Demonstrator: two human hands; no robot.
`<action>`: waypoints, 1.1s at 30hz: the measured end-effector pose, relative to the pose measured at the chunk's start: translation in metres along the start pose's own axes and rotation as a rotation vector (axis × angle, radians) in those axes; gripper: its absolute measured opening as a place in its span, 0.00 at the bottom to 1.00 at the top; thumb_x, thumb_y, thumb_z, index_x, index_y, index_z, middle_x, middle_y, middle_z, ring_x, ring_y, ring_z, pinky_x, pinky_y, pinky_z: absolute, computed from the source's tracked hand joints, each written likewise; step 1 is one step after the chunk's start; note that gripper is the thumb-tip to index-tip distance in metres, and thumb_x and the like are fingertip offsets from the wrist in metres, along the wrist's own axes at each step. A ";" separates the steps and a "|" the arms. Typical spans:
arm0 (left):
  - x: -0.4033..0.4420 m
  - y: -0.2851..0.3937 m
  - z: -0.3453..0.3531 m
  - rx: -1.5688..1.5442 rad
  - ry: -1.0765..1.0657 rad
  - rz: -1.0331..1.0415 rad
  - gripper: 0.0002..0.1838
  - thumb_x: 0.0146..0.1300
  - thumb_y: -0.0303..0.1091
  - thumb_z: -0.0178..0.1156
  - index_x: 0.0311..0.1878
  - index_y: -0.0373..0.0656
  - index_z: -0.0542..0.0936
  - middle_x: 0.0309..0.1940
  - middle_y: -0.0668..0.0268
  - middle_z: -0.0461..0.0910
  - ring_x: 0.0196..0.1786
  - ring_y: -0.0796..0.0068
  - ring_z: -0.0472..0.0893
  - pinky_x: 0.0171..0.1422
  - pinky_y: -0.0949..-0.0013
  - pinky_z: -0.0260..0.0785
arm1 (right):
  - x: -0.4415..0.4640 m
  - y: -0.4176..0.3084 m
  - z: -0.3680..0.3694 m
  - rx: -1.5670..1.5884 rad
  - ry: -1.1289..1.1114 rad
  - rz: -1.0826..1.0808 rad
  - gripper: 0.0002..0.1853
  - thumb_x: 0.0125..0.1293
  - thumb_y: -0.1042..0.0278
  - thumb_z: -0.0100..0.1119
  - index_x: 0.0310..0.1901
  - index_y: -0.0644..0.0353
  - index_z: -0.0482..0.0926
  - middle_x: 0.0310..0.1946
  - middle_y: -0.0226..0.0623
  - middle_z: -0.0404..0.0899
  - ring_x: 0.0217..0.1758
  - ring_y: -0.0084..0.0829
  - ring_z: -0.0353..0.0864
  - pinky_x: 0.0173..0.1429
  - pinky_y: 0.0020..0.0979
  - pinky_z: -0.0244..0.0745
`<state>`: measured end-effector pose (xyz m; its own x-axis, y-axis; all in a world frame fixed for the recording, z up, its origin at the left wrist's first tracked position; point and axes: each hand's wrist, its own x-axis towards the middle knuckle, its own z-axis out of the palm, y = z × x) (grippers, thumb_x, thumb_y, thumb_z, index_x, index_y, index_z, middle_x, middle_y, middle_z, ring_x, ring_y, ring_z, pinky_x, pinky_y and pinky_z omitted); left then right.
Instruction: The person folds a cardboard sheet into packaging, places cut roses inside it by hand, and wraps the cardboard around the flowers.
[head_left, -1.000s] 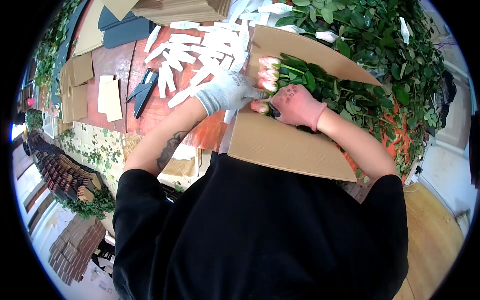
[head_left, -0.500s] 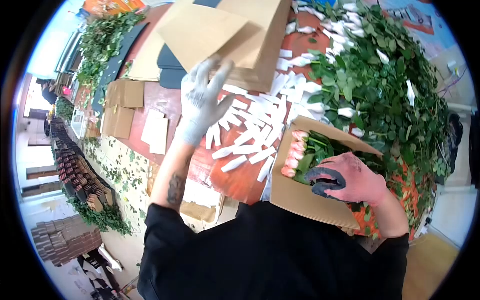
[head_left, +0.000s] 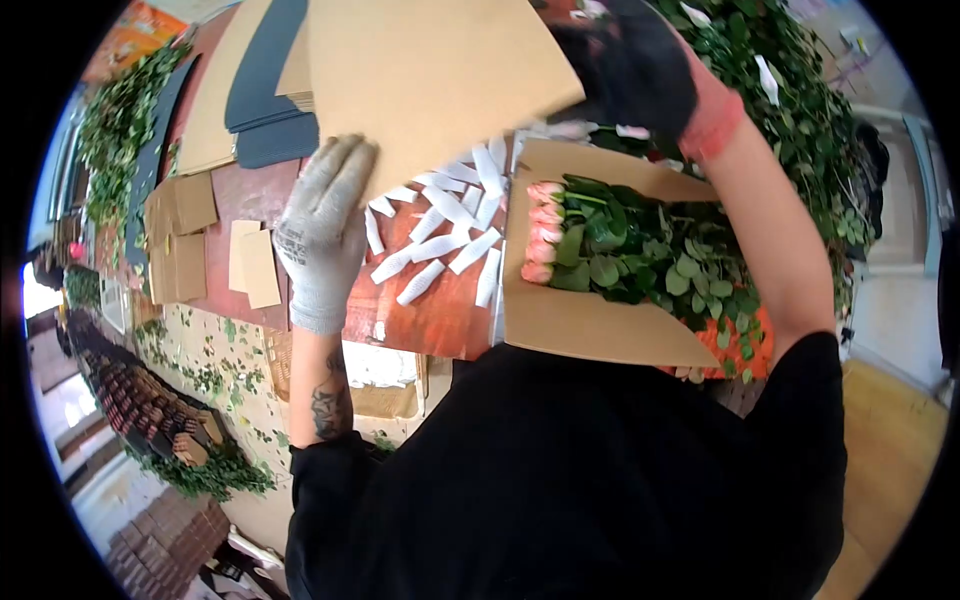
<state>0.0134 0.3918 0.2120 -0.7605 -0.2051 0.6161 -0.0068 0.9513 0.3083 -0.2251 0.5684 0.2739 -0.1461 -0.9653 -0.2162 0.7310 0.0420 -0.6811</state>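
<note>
A large flat cardboard sheet (head_left: 430,90) is up over the table between my gloved hands. My left hand (head_left: 325,215), in a pale grey glove, has its fingers closed along the sheet's lower left edge. At the sheet's right corner is my right hand (head_left: 640,80), in a pink glove with a dark palm; it is blurred by motion and its fingers are hard to make out. Below it, pink roses (head_left: 543,232) lie in a row with green leafy stems (head_left: 640,255) on a curved cardboard wrap (head_left: 590,318).
White mesh sleeves (head_left: 440,245) are scattered on the red table (head_left: 400,325). Two small cream cards (head_left: 262,268) and a folded brown cardboard (head_left: 178,268) lie at the left, near dark sheets (head_left: 275,140). Heaped foliage (head_left: 790,150) stands at the right.
My left hand has moved from the roses to the cardboard stack and now holds a sheet from it. My right hand has left the roses and risen to the sheet's right side.
</note>
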 end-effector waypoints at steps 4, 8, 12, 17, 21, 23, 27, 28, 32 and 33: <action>-0.019 0.013 0.018 -0.532 0.019 -0.219 0.34 0.47 0.13 0.50 0.63 0.41 0.68 0.63 0.57 0.67 0.65 0.57 0.68 0.65 0.59 0.65 | 0.023 0.001 -0.008 -0.461 0.179 0.066 0.15 0.62 0.71 0.54 0.50 0.65 0.76 0.44 0.39 0.80 0.38 0.30 0.81 0.46 0.29 0.77; -0.022 -0.006 0.022 -1.920 0.056 -0.709 0.33 0.62 0.31 0.56 0.70 0.41 0.55 0.69 0.57 0.56 0.66 0.61 0.65 0.67 0.59 0.64 | -0.007 -0.012 0.002 -1.124 0.170 -0.267 0.17 0.60 0.69 0.57 0.50 0.67 0.76 0.45 0.40 0.80 0.43 0.28 0.78 0.50 0.30 0.73; 0.023 0.030 0.031 -1.478 0.139 -0.868 0.27 0.64 0.28 0.54 0.65 0.32 0.61 0.57 0.51 0.70 0.57 0.66 0.75 0.58 0.67 0.71 | -0.068 0.002 0.002 -1.125 0.649 -0.366 0.24 0.64 0.59 0.59 0.57 0.65 0.71 0.49 0.39 0.79 0.48 0.31 0.81 0.52 0.30 0.76; 0.016 0.058 0.041 -0.997 -0.460 -0.768 0.17 0.66 0.38 0.56 0.49 0.33 0.78 0.35 0.66 0.80 0.38 0.84 0.76 0.44 0.78 0.71 | -0.163 0.075 -0.076 -0.668 0.791 -0.648 0.32 0.50 0.81 0.67 0.58 0.70 0.64 0.48 0.40 0.77 0.50 0.31 0.78 0.55 0.30 0.74; -0.054 0.044 0.102 -1.079 -0.809 -0.758 0.26 0.67 0.48 0.55 0.54 0.32 0.75 0.42 0.65 0.80 0.42 0.81 0.77 0.47 0.75 0.71 | -0.186 0.145 -0.099 -0.893 0.970 -0.354 0.19 0.50 0.80 0.62 0.46 0.69 0.73 0.39 0.36 0.77 0.41 0.28 0.77 0.49 0.28 0.73; -0.072 0.033 0.123 -1.022 -0.949 -0.861 0.25 0.67 0.47 0.55 0.54 0.32 0.75 0.42 0.65 0.80 0.42 0.81 0.77 0.48 0.75 0.71 | -0.183 0.161 -0.106 -1.283 0.978 -0.179 0.16 0.50 0.77 0.64 0.42 0.67 0.75 0.36 0.36 0.79 0.39 0.33 0.78 0.47 0.29 0.73; -0.102 0.025 0.153 -0.848 -0.981 -0.778 0.23 0.65 0.49 0.55 0.42 0.33 0.81 0.24 0.62 0.80 0.25 0.76 0.77 0.32 0.71 0.70 | -0.190 0.151 -0.102 -1.817 0.864 0.096 0.13 0.47 0.65 0.66 0.36 0.57 0.79 0.33 0.36 0.80 0.39 0.37 0.77 0.46 0.33 0.72; -0.103 0.022 0.156 -0.828 -0.984 -0.695 0.23 0.64 0.49 0.56 0.42 0.33 0.81 0.25 0.60 0.81 0.27 0.74 0.79 0.35 0.69 0.71 | -0.196 0.146 -0.100 -2.165 0.727 0.206 0.12 0.47 0.62 0.66 0.34 0.54 0.80 0.33 0.35 0.80 0.39 0.35 0.78 0.46 0.34 0.72; -0.098 0.026 0.153 -0.852 -1.039 -0.752 0.22 0.64 0.49 0.55 0.42 0.35 0.81 0.27 0.56 0.82 0.31 0.68 0.82 0.39 0.66 0.72 | -0.188 0.080 -0.028 -1.894 0.140 0.223 0.19 0.52 0.53 0.61 0.46 0.46 0.79 0.41 0.27 0.80 0.47 0.31 0.77 0.57 0.30 0.67; -0.095 0.031 0.151 -0.853 -1.049 -0.747 0.22 0.64 0.49 0.55 0.42 0.35 0.81 0.27 0.56 0.82 0.31 0.68 0.82 0.39 0.66 0.72 | -0.172 0.099 -0.031 -1.882 0.135 -0.074 0.21 0.52 0.53 0.60 0.49 0.46 0.78 0.46 0.27 0.78 0.52 0.31 0.75 0.59 0.30 0.65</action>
<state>-0.0125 0.4757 0.0538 -0.8544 0.0377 -0.5182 -0.4981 0.2247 0.8375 -0.1480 0.7465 0.2217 -0.2518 -0.9580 -0.1371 -0.8486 0.2867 -0.4446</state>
